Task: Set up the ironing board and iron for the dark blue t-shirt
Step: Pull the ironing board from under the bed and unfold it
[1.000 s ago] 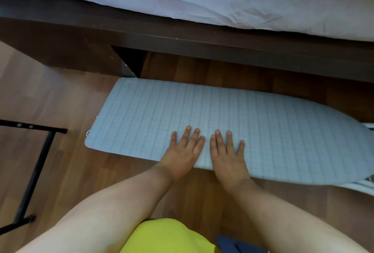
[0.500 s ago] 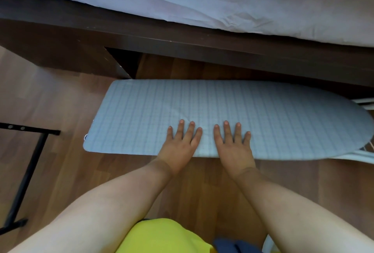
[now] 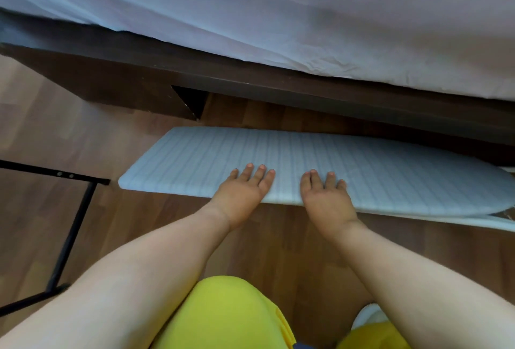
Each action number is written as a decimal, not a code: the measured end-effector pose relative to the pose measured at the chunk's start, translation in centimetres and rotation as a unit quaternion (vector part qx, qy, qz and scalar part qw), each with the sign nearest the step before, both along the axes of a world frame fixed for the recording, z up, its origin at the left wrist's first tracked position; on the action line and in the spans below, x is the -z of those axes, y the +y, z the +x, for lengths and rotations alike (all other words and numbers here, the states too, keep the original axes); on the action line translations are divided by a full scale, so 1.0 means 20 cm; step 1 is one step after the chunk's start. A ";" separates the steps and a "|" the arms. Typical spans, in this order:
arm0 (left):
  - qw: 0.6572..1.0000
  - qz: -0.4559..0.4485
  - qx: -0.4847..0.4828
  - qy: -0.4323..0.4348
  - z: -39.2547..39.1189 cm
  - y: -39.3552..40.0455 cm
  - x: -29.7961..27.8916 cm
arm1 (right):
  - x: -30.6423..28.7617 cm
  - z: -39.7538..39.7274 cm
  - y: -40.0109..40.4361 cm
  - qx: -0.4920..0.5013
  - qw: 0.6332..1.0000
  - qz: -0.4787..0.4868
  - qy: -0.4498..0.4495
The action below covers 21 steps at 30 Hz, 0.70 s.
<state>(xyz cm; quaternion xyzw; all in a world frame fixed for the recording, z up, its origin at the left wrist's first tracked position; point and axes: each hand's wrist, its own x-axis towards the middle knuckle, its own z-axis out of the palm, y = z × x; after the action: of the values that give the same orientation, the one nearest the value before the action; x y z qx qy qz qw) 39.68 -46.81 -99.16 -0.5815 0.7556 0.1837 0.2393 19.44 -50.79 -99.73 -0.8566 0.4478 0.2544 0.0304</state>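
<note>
A long pale blue ironing board with a fine grid-patterned fabric cover lies low over the brown wood-plank floor, its length running alongside the dark brown wooden bed frame. Its square end points toward the left, and its rounded end reaches the right edge of the view, where a strip of white metal frame shows beneath it. The left hand rests palm down on the board's near edge, fingers stretched out flat and slightly spread on the cover, gripping nothing. The right hand lies just beside it, a little nearer the rounded end, likewise flat and open with its fingers spread on the fabric, while the heel of each hand hangs over the near edge. Both bare forearms reach in from the bottom of the view. A pale bluish-white rumpled bedsheet covers the mattress above the frame. On the floor at the left stands a thin black metal stand of straight bars, well apart from the board. Bright yellow fabric clothing fills the bottom middle.
</note>
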 end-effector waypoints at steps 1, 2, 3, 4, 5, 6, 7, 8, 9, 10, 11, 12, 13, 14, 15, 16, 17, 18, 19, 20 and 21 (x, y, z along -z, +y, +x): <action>1.000 0.011 -0.007 0.007 -0.01 -0.01 -0.06 | -0.04 -0.02 -0.01 -0.003 1.000 0.004 0.003; 1.000 0.021 -0.016 0.014 -0.03 -0.01 -0.13 | -0.10 -0.03 -0.02 -0.008 1.000 0.019 0.008; 0.999 0.023 -0.020 0.019 -0.05 0.00 -0.17 | -0.13 -0.05 -0.02 -0.017 0.999 0.028 0.005; 0.999 0.021 -0.023 0.023 -0.07 0.01 -0.21 | -0.18 -0.08 -0.02 -0.024 0.999 0.025 -0.003; 0.999 0.016 -0.026 0.030 -0.08 0.03 -0.26 | -0.23 -0.10 -0.01 -0.021 0.999 0.022 -0.010; 0.999 0.010 -0.032 0.035 -0.10 0.06 -0.30 | -0.28 -0.12 -0.01 -0.023 0.999 0.022 -0.024; 0.998 0.006 -0.037 0.041 -0.12 0.07 -0.36 | -0.33 -0.15 0.01 -0.031 0.998 0.020 -0.059; 0.998 0.009 -0.043 0.047 -0.13 0.09 -0.42 | -0.37 -0.17 0.03 -0.032 0.995 0.022 -0.095; 0.998 0.013 -0.045 0.049 -0.14 0.11 -0.47 | -0.43 -0.19 0.05 -0.034 0.993 0.025 -0.112; 0.998 0.013 -0.044 0.043 -0.15 0.13 -0.53 | -0.49 -0.21 0.07 -0.039 0.992 0.026 -0.115; 0.999 0.013 -0.038 0.035 -0.16 0.15 -0.59 | -0.54 -0.22 0.09 -0.044 0.992 0.012 -0.120; 0.999 0.014 -0.033 0.030 -0.17 0.16 -0.64 | -0.59 -0.23 0.10 -0.049 0.991 -0.009 -0.125; 0.999 0.014 -0.030 0.032 -0.18 0.16 -0.70 | -0.65 -0.25 0.11 -0.049 0.990 -0.028 -0.131; 0.999 0.015 -0.028 0.036 -0.19 0.16 -0.76 | -0.72 -0.26 0.12 -0.047 0.989 -0.042 -0.135; 0.999 0.010 -0.026 0.043 -0.20 0.15 -0.82 | -0.79 -0.27 0.13 -0.045 0.988 -0.056 -0.139; 0.998 0.002 -0.026 0.048 -0.21 0.14 -0.90 | -0.88 -0.29 0.12 -0.045 0.987 -0.068 -0.140; 0.999 -0.006 -0.022 0.049 -0.21 0.13 -0.95 | -0.94 -0.29 0.12 -0.045 0.986 -0.074 -0.139; 0.999 -0.013 -0.015 0.044 -0.22 0.13 -1.01 | -1.01 -0.30 0.12 -0.038 0.988 -0.070 -0.135; 0.999 -0.021 -0.004 0.039 -0.23 0.11 -1.08 | -1.10 -0.31 0.12 -0.032 0.989 -0.066 -0.131; 0.999 -0.028 0.008 0.035 -0.24 0.10 -1.15 | -1.18 -0.32 0.12 -0.028 0.990 -0.058 -0.126; 0.999 -0.032 0.016 0.035 -0.25 0.08 -1.23 | -1.25 -0.33 0.12 -0.022 0.991 -0.045 -0.121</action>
<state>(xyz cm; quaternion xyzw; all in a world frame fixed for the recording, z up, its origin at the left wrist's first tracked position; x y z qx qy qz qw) 34.72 -45.18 -74.51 -0.5698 0.7782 0.1758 0.1969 12.85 -48.48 -74.65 -0.8911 0.4331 0.1296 0.0405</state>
